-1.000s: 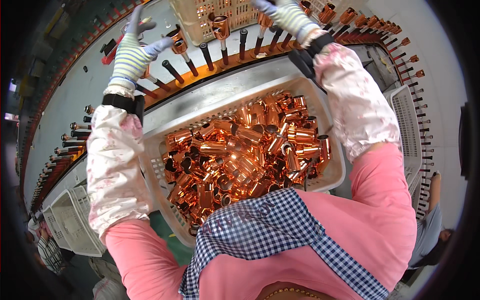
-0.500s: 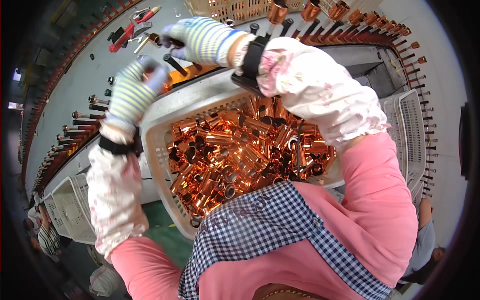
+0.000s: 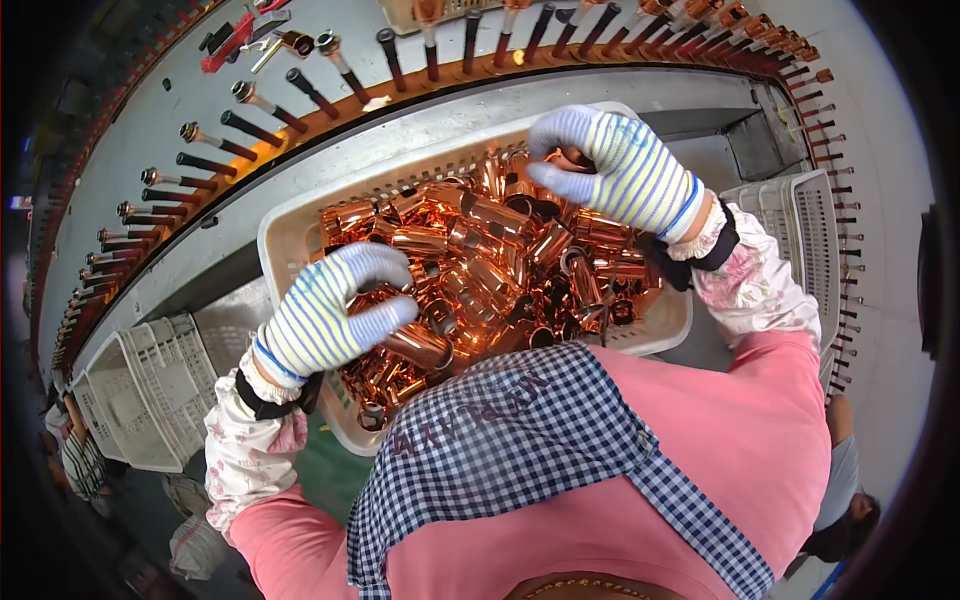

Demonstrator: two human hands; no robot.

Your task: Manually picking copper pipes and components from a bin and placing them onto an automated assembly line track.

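A white plastic basket (image 3: 300,215) in front of me is heaped with shiny copper tube fittings (image 3: 490,265). My left hand (image 3: 335,310), in a striped knit glove, hangs over the heap's left part, thumb and fingers apart in a curve. At the back right of the basket is my right hand (image 3: 615,165), gloved alike. Its thumb and forefinger are spread, with a coppery patch showing between them; I cannot make out whether that is a fitting below. No fitting shows clearly in either hand.
Past the basket curves an orange rail (image 3: 440,90) bearing upright dark pegs (image 3: 390,58), some capped with copper pieces. A red-handled tool (image 3: 230,45) lies beyond. Stacked white crates (image 3: 150,390) stand left, another crate (image 3: 800,220) right. Other people (image 3: 845,490) are at the edges.
Both hands have come back from the peg rail to the basket of copper fittings, the right moving to the right. More pegs along the rail now show.
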